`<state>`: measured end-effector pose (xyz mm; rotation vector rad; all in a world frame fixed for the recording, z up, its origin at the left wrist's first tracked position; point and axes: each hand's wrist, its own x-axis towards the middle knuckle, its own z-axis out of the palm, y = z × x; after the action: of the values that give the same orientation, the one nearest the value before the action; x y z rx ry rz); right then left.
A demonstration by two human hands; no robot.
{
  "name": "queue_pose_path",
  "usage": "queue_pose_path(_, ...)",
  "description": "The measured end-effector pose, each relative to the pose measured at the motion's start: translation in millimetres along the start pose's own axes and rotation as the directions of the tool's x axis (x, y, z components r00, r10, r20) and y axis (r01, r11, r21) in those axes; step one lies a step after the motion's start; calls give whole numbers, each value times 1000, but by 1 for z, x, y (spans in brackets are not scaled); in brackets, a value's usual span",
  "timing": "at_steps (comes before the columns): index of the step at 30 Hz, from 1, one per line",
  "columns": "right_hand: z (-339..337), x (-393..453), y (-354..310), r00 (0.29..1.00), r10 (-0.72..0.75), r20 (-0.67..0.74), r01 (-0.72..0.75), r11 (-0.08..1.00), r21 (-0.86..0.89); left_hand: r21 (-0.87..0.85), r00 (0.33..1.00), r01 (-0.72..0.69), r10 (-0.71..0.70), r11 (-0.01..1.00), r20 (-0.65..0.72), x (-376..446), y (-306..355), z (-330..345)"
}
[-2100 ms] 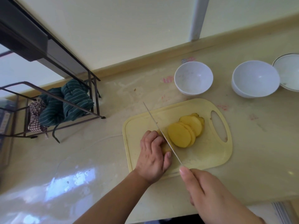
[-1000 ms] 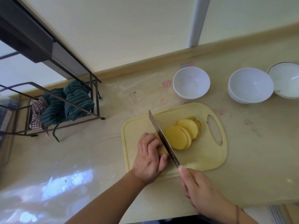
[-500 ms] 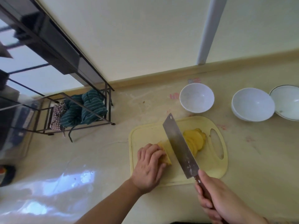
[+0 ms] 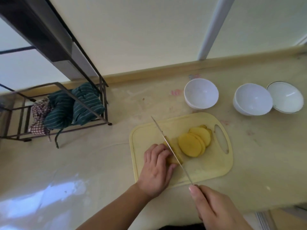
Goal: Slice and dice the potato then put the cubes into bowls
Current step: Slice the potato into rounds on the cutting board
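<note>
1. While our left hand (image 4: 155, 170) holds the potato (image 4: 172, 159) on the board (image 4: 207, 170), we keep those fingertips tucked back.
2. Our right hand (image 4: 214, 211) grips the knife (image 4: 171, 149); we push it straight down, same thin cut.
3. Slices (image 4: 194, 143) lie just right of the blade, bowls (image 4: 201, 95) wait empty behind.

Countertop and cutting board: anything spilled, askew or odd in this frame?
Nothing spilled or damaged. The potato slices lie overlapped on the cutting board. Two of the white bowls sit touching or overlapping, and faint pinkish marks stain the countertop. Cloths are bunched in the wire rack.
</note>
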<state>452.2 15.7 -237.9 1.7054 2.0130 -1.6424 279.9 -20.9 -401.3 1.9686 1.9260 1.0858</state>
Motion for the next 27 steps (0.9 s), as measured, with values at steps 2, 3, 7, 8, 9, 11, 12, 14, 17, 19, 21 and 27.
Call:
queue_pose_path(2,3,-3,-1,1000,7,-19,-7,1000,-14,-12,1000,-13,13,1000,1,-1,-1,-1)
queue_pose_path(3,4,-3,-3,1000,13,-22,-14,1000,-14,-10,1000,-20,20,1000,2,0,-1,-1)
queue_pose_path(7,2,-3,1,999,46,-1,-46,999,24,-2,1000,9,-9,1000,13,2,-1,0)
queue_pose_path(8,2,-3,1,999,50,5,-50,998,41,-4,1000,18,-18,1000,15,3,0,-1)
queue_pose_path(9,1,-3,3,998,56,15,-56,996,74,-6,1000,21,-21,1000,16,4,0,-2)
queue_pose_path(11,-3,-2,7,995,88,37,-94,976,198,-10,1000,27,-27,1000,17,8,2,-4)
queue_pose_path(12,-8,0,9,990,123,67,-137,950,282,-11,999,34,-34,999,19,10,4,-6)
queue_pose_path(14,-23,8,14,959,188,211,-264,862,432,-8,999,44,-44,999,30,13,8,-9)
queue_pose_path(17,-46,26,27,898,209,387,-408,723,557,12,998,26,-27,1000,53,11,10,-11)
queue_pose_path(19,-57,38,39,876,208,435,-453,666,593,27,998,29,-30,999,62,10,10,-11)
queue_pose_path(21,-66,48,46,865,194,463,-468,645,604,32,997,39,-41,999,62,11,10,-12)
queue_pose_path(27,-82,53,45,870,174,461,-433,719,544,38,995,62,-65,997,80,11,12,-15)
